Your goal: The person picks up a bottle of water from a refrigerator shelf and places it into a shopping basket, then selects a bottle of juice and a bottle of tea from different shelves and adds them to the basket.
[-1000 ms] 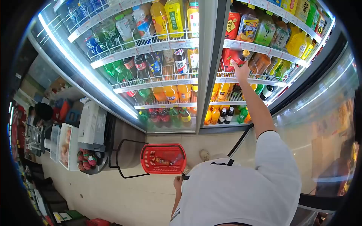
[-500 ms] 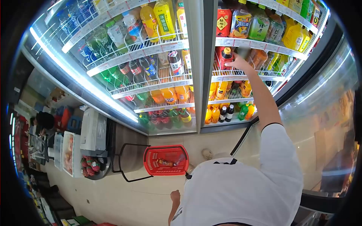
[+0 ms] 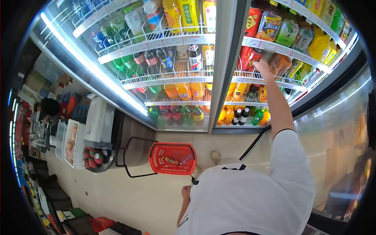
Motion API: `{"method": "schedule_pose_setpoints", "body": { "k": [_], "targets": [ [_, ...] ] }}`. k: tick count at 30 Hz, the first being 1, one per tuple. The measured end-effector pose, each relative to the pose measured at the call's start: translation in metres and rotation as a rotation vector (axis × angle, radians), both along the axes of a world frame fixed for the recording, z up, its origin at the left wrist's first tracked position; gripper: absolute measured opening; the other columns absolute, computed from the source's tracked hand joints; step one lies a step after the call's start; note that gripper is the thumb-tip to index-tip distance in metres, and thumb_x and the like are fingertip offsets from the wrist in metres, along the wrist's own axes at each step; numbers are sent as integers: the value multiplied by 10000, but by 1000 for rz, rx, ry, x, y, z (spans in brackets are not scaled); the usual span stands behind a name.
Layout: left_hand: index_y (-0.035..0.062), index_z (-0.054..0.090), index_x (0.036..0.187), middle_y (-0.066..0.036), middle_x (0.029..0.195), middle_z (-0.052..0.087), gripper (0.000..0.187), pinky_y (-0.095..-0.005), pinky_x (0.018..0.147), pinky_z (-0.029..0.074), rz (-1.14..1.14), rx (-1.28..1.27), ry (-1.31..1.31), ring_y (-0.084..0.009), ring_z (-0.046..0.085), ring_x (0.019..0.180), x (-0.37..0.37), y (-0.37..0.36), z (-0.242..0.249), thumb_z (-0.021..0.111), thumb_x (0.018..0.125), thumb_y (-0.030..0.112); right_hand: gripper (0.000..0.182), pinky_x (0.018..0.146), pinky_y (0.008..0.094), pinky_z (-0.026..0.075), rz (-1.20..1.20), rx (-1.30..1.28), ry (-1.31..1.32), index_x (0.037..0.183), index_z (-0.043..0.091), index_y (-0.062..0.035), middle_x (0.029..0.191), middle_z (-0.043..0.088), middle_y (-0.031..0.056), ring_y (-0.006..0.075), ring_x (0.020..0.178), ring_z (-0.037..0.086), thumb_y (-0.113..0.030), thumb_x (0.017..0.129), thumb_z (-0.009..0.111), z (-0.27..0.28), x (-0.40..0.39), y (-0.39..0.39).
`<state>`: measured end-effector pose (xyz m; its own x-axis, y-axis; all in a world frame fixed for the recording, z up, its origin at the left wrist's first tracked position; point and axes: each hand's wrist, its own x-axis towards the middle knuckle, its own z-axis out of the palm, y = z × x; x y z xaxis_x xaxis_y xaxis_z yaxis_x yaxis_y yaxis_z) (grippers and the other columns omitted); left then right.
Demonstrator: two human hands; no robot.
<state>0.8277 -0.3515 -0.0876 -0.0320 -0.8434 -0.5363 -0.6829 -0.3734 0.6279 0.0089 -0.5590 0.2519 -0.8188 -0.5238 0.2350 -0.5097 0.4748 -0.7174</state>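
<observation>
My right hand [image 3: 261, 66] reaches through the open fridge door to the second visible shelf. Its curled fingers are at a red-labelled drink bottle [image 3: 248, 58] and seem closed on it. The bottle's cap is out of sight, and a grey blur beside the hand hides part of that spot. Brownish-orange bottles [image 3: 280, 65] stand to the right of this hand. Low at my left side hangs my left hand [image 3: 186, 192], fingers curled in, with nothing visible in it. Beyond it on the floor is a red shopping basket [image 3: 173, 172] containing a small orange-labelled bottle [image 3: 170, 159].
Left of the frame post [image 3: 228, 58], more shelves of bottles show behind glass. The fridge door [image 3: 333, 129] is swung out to my right. A counter on the left carries a grey-white machine [image 3: 100, 121] and dragon fruit [image 3: 93, 157]. The basket's black handles [image 3: 127, 154] stick out left.
My right hand has moved deeper into the shelf, and the yellow-capped bottle it gripped no longer shows its cap. The view has shifted slightly. My left hand stays low and curled.
</observation>
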Motion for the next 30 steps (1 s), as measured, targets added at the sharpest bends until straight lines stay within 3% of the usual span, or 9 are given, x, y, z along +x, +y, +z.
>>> {"method": "schedule_pose_setpoints", "body": {
  "k": [1, 3, 4, 7, 8, 9, 13, 15, 30],
  "targets": [
    [-23, 709, 938, -208, 841, 707, 386, -410, 746, 534, -13, 79, -1, -338, 692, 788, 7, 1, 2, 684, 808, 339, 330, 535, 328, 514, -16, 106, -85, 950, 623, 15, 741, 661, 108, 201, 595, 651, -226, 731, 673, 29, 25, 5],
    [-10, 709, 938, -234, 858, 697, 390, -429, 724, 534, -108, 85, -82, -358, 689, 788, 18, 2, 10, 635, 843, 362, 389, 532, 341, 513, 110, -286, 51, 1004, 609, 15, 759, 664, 157, 218, 593, 657, -245, 722, 674, 2, 6, -8],
    [0, 708, 914, -234, 851, 692, 380, -453, 706, 534, -282, -1, -230, -364, 687, 776, 26, -1, -5, 601, 869, 362, 471, 589, 376, 527, -25, -200, 9, 1084, 590, 4, 758, 669, 171, 281, 640, 669, -293, 731, 686, 11, 13, -7],
    [13, 690, 803, -234, 821, 669, 432, -544, 680, 529, -490, -217, -363, -409, 666, 787, 44, 19, -16, 514, 922, 389, 750, 944, 438, 468, -244, -251, 318, 1269, 591, -30, 1345, 504, 277, 379, 1140, 580, -554, 755, 750, 30, 24, -12],
    [-4, 690, 818, -256, 861, 674, 461, -535, 723, 524, -537, -36, -410, -433, 657, 843, 50, 18, -21, 528, 898, 420, 781, 991, 427, 437, 26, -35, 586, 1303, 582, -53, 1342, 536, 236, 365, 1179, 562, -582, 752, 747, 24, -5, -7],
    [-17, 689, 815, -270, 883, 676, 473, -523, 756, 520, -216, 36, -305, -439, 655, 869, 48, 20, -9, 542, 879, 428, 885, 1003, 433, 431, -101, -63, 183, 1329, 566, -61, 1349, 552, 202, 363, 1222, 535, -690, 721, 701, 54, 27, -8],
    [1, 679, 919, -220, 940, 695, 377, -463, 818, 520, 68, 49, -207, -394, 660, 930, 24, -5, 33, 602, 844, 362, 967, 997, 454, 431, -208, 55, 526, 1264, 588, -1, 1190, 637, 249, 425, 1152, 570, -801, 721, 571, 34, 4, -23],
    [10, 680, 936, -210, 958, 697, 375, -452, 830, 518, 87, 73, -198, -385, 658, 946, 12, -14, 42, 603, 838, 364, 960, 989, 452, 441, -195, 244, 368, 1254, 579, 28, 1210, 618, 266, 432, 1146, 572, -782, 738, 566, 25, 2, -23],
    [24, 686, 962, -199, 961, 700, 368, -450, 851, 514, -6, 93, -175, -380, 655, 962, 7, -26, 35, 599, 837, 359, 826, 975, 492, 443, -208, 137, 350, 1274, 527, 22, 1239, 593, 272, 439, 1159, 558, -666, 819, 554, 32, 70, -28]
  ]
}}
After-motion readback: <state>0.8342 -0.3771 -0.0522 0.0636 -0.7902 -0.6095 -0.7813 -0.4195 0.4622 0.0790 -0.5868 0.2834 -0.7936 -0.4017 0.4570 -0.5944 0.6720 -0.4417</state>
